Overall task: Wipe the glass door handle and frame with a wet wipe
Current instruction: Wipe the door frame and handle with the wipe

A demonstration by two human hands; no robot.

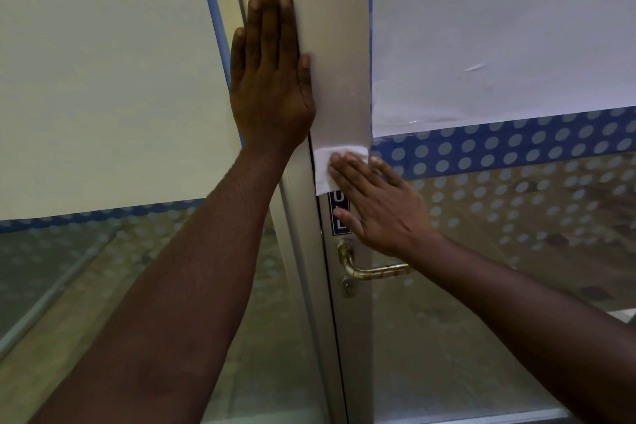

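The left hand (pixel 270 79) was laid flat and open against the fixed frame (pixel 299 182), fingers spread upward, nothing held in it. The right hand (pixel 378 203) was also spread open, its fingertips (pixel 339 170) pressed on a white wet wipe (pixel 327 165), which was pinned against the door frame (pixel 340 62) rather than gripped. The wipe was placed just above a dark sticker (pixel 339 213). The brass door handle (pixel 371 270) was seen below the right hand, untouched. White paper (pixel 499 27) was stuck over the glass.
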